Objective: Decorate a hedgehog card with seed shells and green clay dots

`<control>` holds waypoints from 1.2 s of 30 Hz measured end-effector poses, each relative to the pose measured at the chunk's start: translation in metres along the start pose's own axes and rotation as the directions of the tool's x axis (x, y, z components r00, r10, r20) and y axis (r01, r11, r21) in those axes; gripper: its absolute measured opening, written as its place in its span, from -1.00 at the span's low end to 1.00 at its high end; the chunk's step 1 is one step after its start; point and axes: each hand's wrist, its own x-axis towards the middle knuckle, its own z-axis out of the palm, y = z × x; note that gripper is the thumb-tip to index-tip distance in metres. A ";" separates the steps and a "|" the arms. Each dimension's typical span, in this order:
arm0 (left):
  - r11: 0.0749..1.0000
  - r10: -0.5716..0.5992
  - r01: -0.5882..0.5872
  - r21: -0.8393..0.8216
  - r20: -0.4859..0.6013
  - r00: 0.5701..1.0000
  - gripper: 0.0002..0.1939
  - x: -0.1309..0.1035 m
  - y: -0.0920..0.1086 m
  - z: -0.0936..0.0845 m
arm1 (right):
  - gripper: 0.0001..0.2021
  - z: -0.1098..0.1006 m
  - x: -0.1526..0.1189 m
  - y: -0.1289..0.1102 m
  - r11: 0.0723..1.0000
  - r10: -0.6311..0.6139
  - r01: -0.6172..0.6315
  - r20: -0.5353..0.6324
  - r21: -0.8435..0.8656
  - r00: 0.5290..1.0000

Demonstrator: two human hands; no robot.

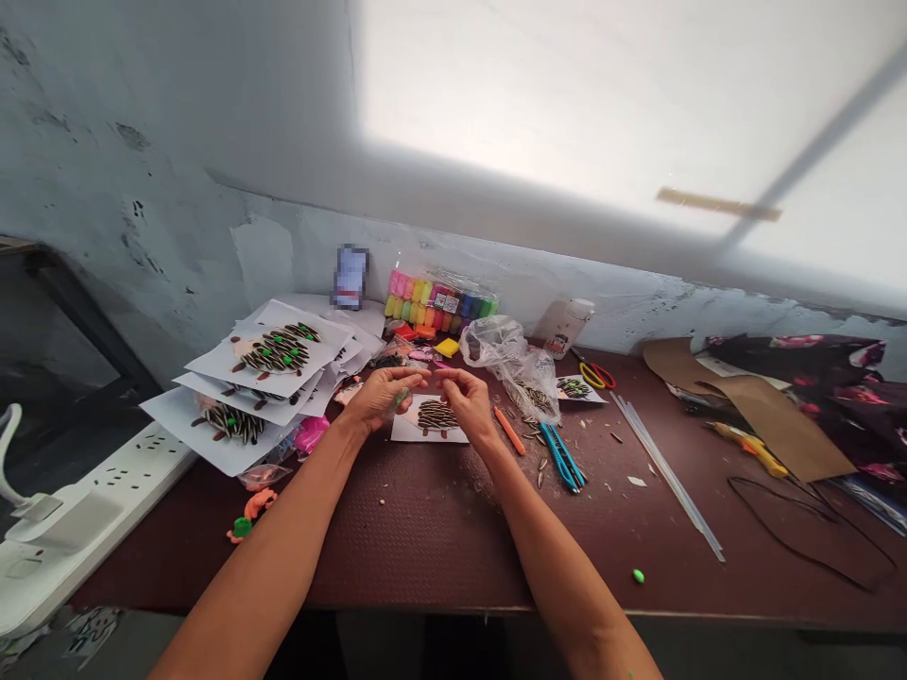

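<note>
My left hand (386, 399) is closed, with a bit of green modelling clay (401, 398) showing among its fingers. Opposite it, my right hand (462, 404) has thumb and fingertips pinched together; whatever is between them is too small to name. Both sets of fingertips nearly meet above a white card (403, 433). On that card is a hedgehog picture (436, 416) with spines of striped seeds, partly hidden by my right hand. A plastic bag of seeds (528, 387) lies just beyond my right hand.
Finished-looking hedgehog cards (283, 354) are stacked at left beside a power strip (120, 482). Coloured clay packs (439, 302) stand at the back. To the right lie an orange pen-like tool (508, 431), blue-handled cutters (559, 458), glue sticks (666, 477) and a glue gun (751, 449).
</note>
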 end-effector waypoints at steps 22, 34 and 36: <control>0.999 0.001 -0.001 -0.040 -0.006 1.000 -0.54 0.000 -0.002 0.001 | -0.71 0.000 -0.003 -0.007 0.998 0.040 -0.043 0.070 0.048 0.997; 0.998 0.010 -0.010 0.068 0.002 1.000 -0.45 0.000 -0.003 0.003 | -0.81 0.001 -0.002 0.000 0.987 -0.124 0.131 0.076 -0.091 0.989; 0.998 0.004 -0.004 0.067 0.001 1.000 -0.42 -0.001 -0.003 0.005 | -0.82 0.002 -0.004 0.000 0.979 -0.162 0.170 0.077 -0.115 0.984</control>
